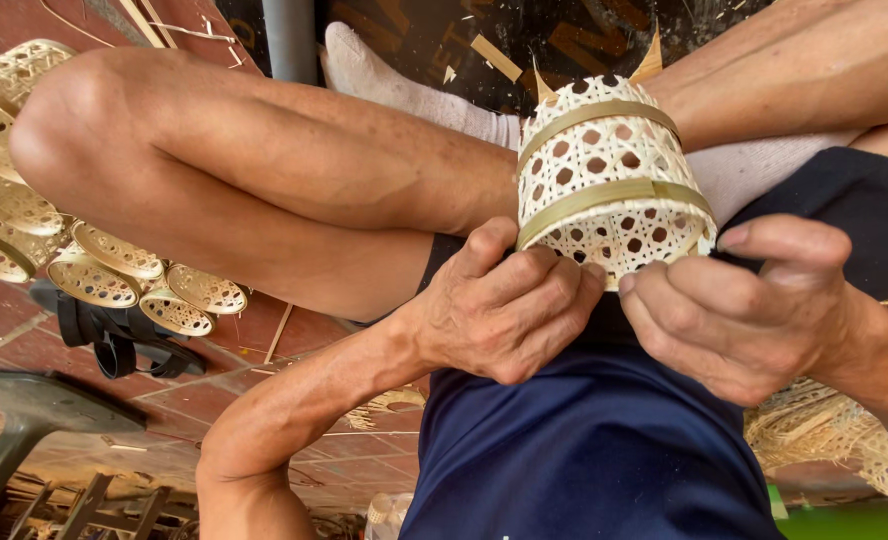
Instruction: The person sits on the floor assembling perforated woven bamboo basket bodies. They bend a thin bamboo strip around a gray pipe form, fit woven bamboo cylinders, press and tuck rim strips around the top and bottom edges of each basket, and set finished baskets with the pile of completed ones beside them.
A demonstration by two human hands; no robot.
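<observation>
A small woven bamboo basket (612, 180) rests against the person's crossed legs, its rim end pinched from both sides: the left hand (504, 315) and right hand (739, 320) each grip its lower edge. The basket's long axis runs away from the hands, spiky strip ends farthest off. Finished woven baskets (94, 270) lie well left of it.

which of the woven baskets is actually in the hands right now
The upright basket with two flat bands around it, gripped at its lower rim by the left hand and right hand. The other baskets lie stacked on the floor, untouched.
</observation>
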